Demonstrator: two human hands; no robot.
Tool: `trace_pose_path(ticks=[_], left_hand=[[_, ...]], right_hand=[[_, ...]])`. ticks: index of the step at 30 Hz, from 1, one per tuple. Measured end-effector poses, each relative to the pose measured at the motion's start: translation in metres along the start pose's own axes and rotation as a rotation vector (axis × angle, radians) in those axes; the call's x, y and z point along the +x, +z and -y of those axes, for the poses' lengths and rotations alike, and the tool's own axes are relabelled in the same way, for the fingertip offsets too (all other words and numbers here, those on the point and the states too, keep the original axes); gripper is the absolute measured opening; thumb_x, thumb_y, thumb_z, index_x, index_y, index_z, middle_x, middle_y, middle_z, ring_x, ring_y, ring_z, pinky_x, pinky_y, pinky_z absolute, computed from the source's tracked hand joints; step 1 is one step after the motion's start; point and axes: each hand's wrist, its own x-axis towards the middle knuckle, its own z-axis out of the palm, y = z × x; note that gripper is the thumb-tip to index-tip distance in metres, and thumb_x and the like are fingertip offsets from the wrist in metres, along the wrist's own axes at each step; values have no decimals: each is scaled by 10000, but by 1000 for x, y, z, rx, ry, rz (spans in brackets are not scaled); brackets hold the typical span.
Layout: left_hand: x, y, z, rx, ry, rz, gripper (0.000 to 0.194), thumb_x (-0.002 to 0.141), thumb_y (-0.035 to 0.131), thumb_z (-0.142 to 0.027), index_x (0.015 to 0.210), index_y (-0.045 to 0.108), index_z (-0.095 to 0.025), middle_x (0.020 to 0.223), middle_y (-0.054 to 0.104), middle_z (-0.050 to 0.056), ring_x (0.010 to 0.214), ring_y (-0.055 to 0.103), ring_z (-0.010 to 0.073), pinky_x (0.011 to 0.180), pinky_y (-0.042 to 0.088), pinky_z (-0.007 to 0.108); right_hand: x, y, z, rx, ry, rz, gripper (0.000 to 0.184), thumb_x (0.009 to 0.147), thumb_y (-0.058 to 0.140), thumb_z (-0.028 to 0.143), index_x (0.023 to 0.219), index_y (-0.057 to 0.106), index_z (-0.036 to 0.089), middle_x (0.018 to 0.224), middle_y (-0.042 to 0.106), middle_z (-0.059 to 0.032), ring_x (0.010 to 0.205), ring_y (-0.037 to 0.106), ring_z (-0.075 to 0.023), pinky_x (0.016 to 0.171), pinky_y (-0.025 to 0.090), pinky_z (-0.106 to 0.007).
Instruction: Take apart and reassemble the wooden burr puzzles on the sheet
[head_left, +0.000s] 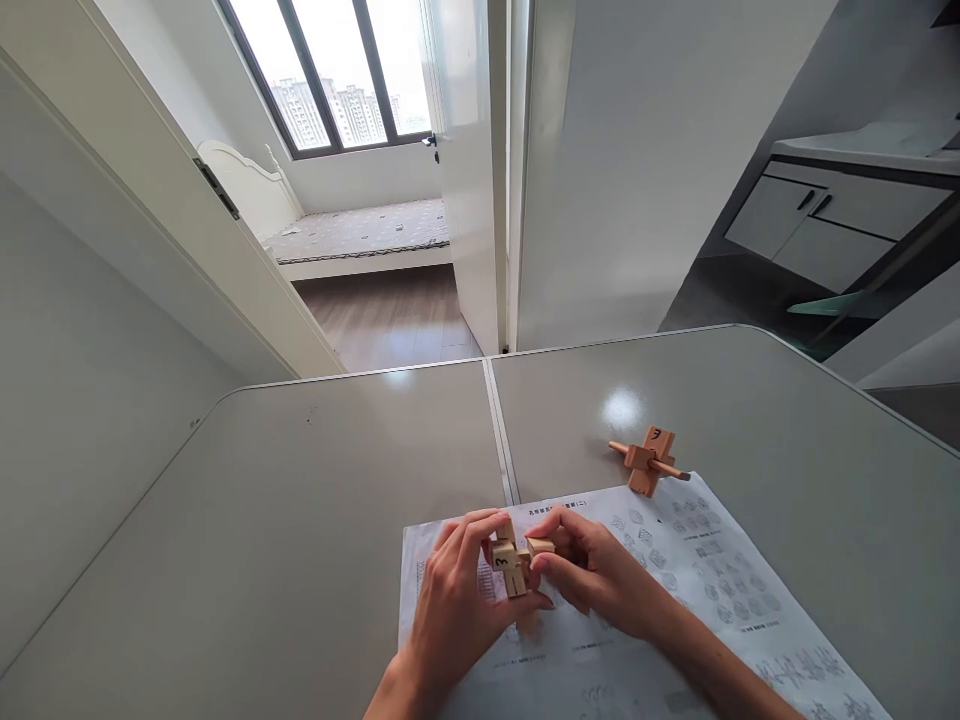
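Note:
Above a printed sheet, my left hand point(459, 585) is closed around a small wooden burr puzzle point(508, 572) made of interlocking bars; one bar bears a black "3". From the right, my right hand point(589, 565) pinches a wooden block point(540, 546) between thumb and fingers, up against the side of that puzzle. Whether the block is joined to the other bars I cannot tell. The fingers cover part of both pieces. Another wooden puzzle point(649, 460), a cross with a thin rod through it, lies beyond the sheet's upper right edge.
The printed sheet point(720, 560), covered in small diagrams, lies on a grey table point(337, 480) with a pale seam point(498, 430) across it. Past the table's far edge are an open door point(469, 170), a bed point(367, 230) under a window, and white cabinets point(840, 225) at the right.

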Motion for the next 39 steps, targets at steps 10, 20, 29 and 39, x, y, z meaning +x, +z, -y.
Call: trace_pose_path(ticks=[10,20,29,39], left_hand=[[1,0,-2,12,95,10,819,625,1024,-408,1288,561,-275,1180,777,67,967,760,257,855,633,403],[-3,1,-3,-62,154,37,711,773,935,-437,1348,548,-282,1247,768,100,1059,777,274,915,638,406],[3,-3,-7,-76,202,-1,660,808,911,-431,1342,559,-267,1223,781,98,1048,774,258,913,625,374],[0,-3,-5,-99,125,55,822,759,933,-486,1451,531,-302,1254,763,102,1106,753,290,953,629,419]], right_hand=[[-1,2,-4,-82,-35,13,387,1012,653,565,1157,529,228,712,610,57,621,472,-130,580,355,-262],[0,2,2,41,5,23,495,1014,654,563,1308,531,185,685,674,31,571,550,-127,547,399,-247],[1,5,2,84,33,9,523,990,646,630,1229,567,172,643,662,50,389,405,-61,418,276,-208],[3,3,8,200,114,68,493,977,639,667,933,614,177,627,678,30,365,407,-49,405,240,-208]])
